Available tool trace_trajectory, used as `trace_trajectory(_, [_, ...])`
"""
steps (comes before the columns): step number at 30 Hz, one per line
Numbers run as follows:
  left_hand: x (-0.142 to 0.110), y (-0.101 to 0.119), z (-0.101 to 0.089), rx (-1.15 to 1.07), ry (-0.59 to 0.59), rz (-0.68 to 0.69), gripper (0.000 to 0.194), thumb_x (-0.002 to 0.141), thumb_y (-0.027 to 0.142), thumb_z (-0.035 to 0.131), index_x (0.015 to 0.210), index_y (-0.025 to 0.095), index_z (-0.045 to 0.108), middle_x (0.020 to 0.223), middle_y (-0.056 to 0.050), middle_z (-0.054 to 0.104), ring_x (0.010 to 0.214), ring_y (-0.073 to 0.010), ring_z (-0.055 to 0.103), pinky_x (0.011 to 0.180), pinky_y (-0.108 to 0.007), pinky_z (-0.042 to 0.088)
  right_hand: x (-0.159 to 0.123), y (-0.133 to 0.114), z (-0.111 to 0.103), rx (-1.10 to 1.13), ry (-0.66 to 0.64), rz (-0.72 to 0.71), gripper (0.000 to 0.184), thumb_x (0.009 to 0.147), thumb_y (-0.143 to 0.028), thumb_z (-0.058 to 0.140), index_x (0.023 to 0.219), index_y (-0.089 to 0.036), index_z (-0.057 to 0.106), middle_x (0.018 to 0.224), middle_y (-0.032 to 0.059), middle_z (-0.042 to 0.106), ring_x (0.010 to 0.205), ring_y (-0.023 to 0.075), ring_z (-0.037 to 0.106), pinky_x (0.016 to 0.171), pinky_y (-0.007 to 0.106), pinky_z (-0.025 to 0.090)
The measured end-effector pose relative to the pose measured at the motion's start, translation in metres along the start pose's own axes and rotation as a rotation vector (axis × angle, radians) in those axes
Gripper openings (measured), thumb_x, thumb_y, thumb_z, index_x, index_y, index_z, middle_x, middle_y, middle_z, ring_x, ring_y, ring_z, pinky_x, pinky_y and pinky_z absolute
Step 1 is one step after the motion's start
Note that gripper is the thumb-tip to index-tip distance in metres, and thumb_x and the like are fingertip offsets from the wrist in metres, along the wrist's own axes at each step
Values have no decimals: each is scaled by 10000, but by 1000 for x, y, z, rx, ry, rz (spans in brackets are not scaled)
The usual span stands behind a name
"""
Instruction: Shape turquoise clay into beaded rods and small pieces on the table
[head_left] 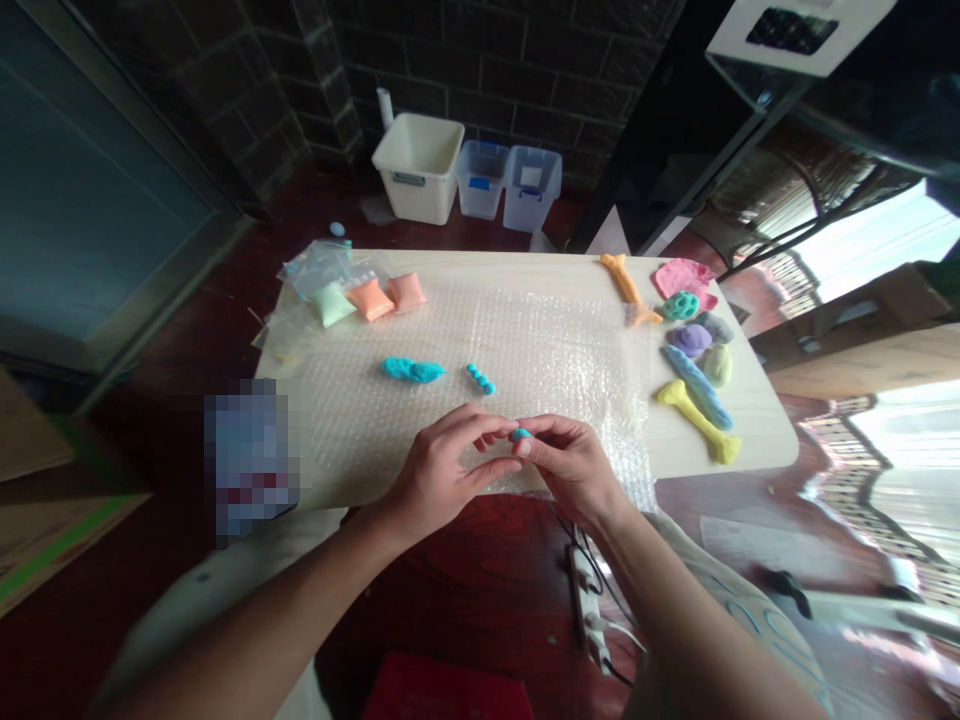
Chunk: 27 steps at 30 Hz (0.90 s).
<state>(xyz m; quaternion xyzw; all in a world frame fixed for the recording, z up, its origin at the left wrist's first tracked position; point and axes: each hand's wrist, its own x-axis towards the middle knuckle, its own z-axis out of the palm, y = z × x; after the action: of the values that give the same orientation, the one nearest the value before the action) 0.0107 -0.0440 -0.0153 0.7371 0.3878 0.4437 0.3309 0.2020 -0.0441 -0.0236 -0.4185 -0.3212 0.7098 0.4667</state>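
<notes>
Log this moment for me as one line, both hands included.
right hand: pinching small blue lump | left hand: fingers parted beside it, contact unclear | bubble wrap: bears blue ball row, larger blue piece

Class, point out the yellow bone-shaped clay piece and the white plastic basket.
Yellow bone-shaped clay piece (698, 419): head view, middle of its shaft.
White plastic basket (426, 201): head view, its front wall.

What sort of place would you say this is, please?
Probably a room in a home or small workshop, set up for clay modelling: a pale table with coloured modelled shapes, storage bins by a dark brick wall, and a lace-edged curtain at the side.
</notes>
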Motion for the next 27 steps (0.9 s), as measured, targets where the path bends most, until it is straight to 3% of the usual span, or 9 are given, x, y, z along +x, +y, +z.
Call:
trace_trajectory(6, [-2, -2, -2, -51, -20, 24, 273, 934, 206, 758, 1199, 269, 776, 1010, -49, 728, 915, -168, 702, 820, -284, 561, -1, 5, 9, 61, -43, 69, 257, 610, -268, 1016, 748, -234, 802, 762, -6, 791, 698, 148, 709, 729, 293, 560])
trace_trajectory(9, [-2, -4, -4, -46, 8, 24, 268, 938, 198, 751, 1189, 282, 794, 970, -44, 717, 880, -164, 699, 784, -277, 559, -1, 2, 10, 55, -53, 101, 271, 660, -366, 995, 799, -220, 814, 737, -3, 767, 649, 127, 656, 681, 266, 530])
trace_trajectory(13, [-1, -5, -4, -35, 39, -37, 263, 933, 221, 761, 1185, 285, 801, 985, -51, 735, 917, -183, 707, 824, -304, 564, -2, -4, 10, 50, -78, 106, 300, 765, -466, 920, 920, -220, 847, 817, 26, 781, 684, 127, 647, 726, 267, 544])
trace_trajectory(21, [-1, -2, -1, -85, 87, -68, 262, 873, 277, 831, 1134, 269, 817, 1016, -72, 797, 914, -216, 744, 827, -343, 601, 0, -1, 12, 58, -14, 52, 222, 668, -371, 990, 789, -265, 838, 757, 3, 788, 687, 150, 688, 758, 318, 579])
trace_trajectory(24, [-1, -1, -1, -107, 116, -114, 175, 893, 265, 810, 1065, 272, 840, 998, -69, 816, 898, -216, 760, 828, -345, 612, -1, 0, 8, 32, -5, 52, 216, 743, -432, 940, 785, -242, 846, 721, 16, 770, 684, 149, 682, 756, 311, 579])
trace_trajectory(27, [1, 0, -1, -152, 124, -169, 162, 908, 252, 793, 1058, 277, 848, 1024, -71, 827, 931, -224, 770, 850, -355, 621, -2, 1, 5, -65, 4, -48, 155, 804, -373, 907, 908, -266, 864, 832, 22, 794, 759, 153, 693, 807, 316, 578])
